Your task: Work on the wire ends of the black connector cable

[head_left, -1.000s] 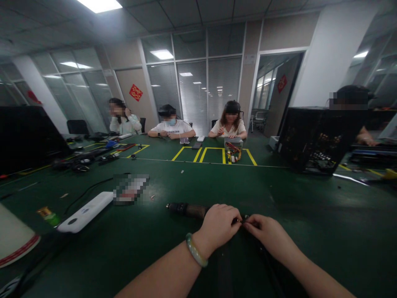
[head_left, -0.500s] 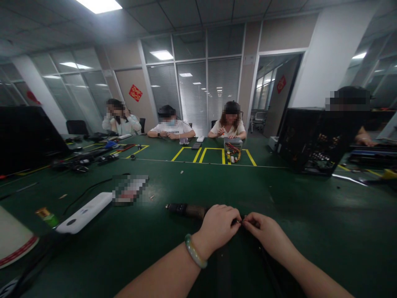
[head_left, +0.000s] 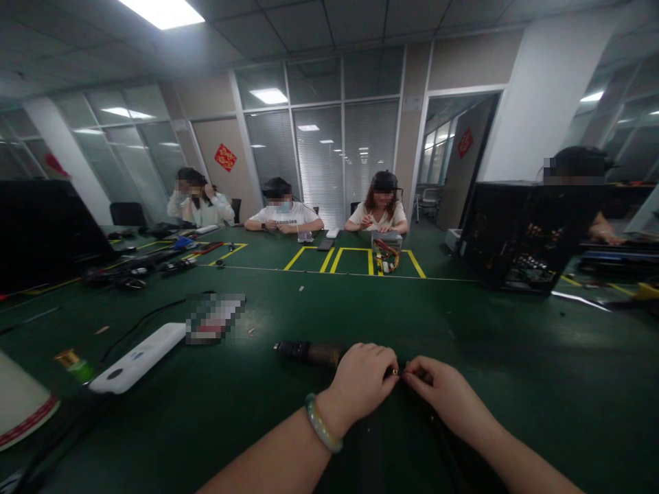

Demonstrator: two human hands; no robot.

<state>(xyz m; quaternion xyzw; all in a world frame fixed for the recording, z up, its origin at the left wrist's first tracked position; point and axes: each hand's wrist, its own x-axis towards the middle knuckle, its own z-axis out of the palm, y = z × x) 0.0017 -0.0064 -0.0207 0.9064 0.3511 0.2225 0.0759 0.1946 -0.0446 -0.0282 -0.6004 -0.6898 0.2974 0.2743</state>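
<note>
Dark cylindrical tool (head_left: 309,353) lies on the worktop (head_left: 288,432), metal tip (head_left: 278,347) pointing left, its other end hidden behind the left hand (head_left: 360,377). Left thumb and forefinger pinch what looks like a small brass-coloured piece (head_left: 395,372); it's dim there, so shape and fit are a guess. Right hand (head_left: 445,391) is just beside it, thumb and forefinger pressed together; can't tell what's between them. Dark cable (head_left: 437,425) runs toward the wearer below the right hand.

For clean work: brace both wrists on the worktop, left side steady, right side making the fine moves. Light pinch, small parts low so a drop doesn't roll far. Line pieces up straight before any push or twist; back off if it binds. Slack in the cable, no side pull.
</note>
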